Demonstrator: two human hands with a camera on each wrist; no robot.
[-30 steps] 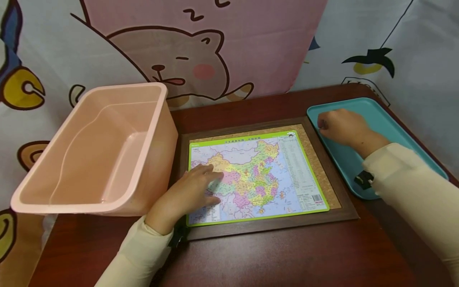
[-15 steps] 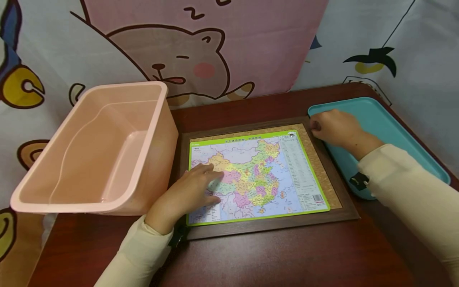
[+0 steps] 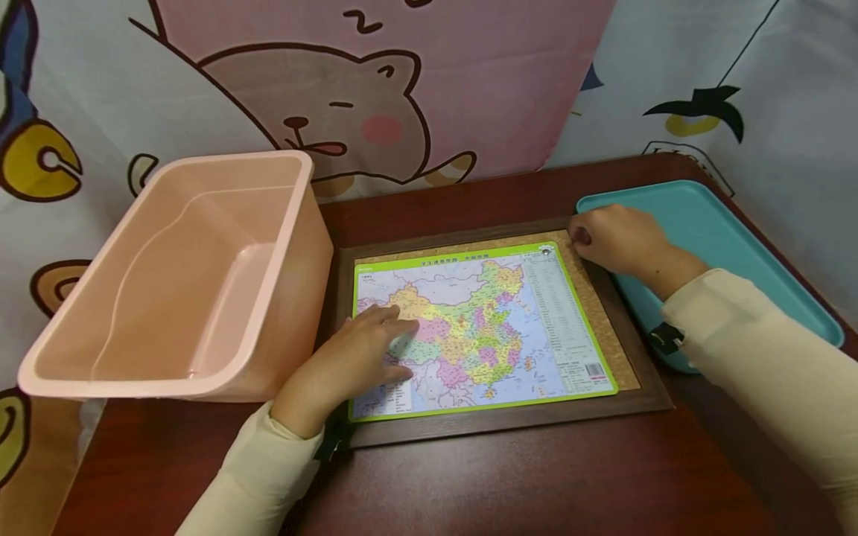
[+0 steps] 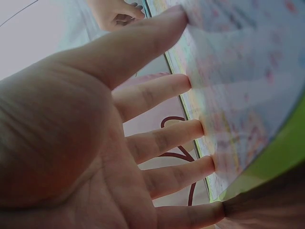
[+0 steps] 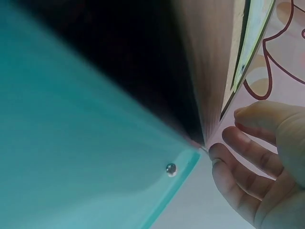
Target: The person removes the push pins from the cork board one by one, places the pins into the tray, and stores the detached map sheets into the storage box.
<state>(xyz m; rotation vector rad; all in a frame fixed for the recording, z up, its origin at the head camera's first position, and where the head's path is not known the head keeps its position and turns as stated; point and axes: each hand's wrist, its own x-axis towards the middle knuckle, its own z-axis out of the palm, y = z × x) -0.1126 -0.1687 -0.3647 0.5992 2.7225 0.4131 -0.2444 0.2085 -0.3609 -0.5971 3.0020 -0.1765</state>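
My left hand (image 3: 355,365) rests on the left part of a green-edged map sheet (image 3: 462,335), its fingers spread. In the left wrist view the fingertips (image 4: 198,128) touch the map's surface. The map lies on a wood-framed cork board (image 3: 599,320). My right hand (image 3: 620,242) is over the board's back right corner, beside the teal tray (image 3: 731,257). Its fingers are bent, and in the right wrist view the thumb and fingers (image 5: 245,176) curl towards each other. Whether something small is pinched there is hidden. A small shiny metal ball (image 5: 171,169) sits on the tray.
A large pink plastic tub (image 3: 298,298) stands left of the board. The dark wooden table (image 3: 536,476) extends in front. Behind everything hangs a curtain (image 3: 509,97) with cartoon animals.
My right hand has moved left from over the teal tray to the back right corner of the board, fingers still bent. My left hand has stayed in place on the map.
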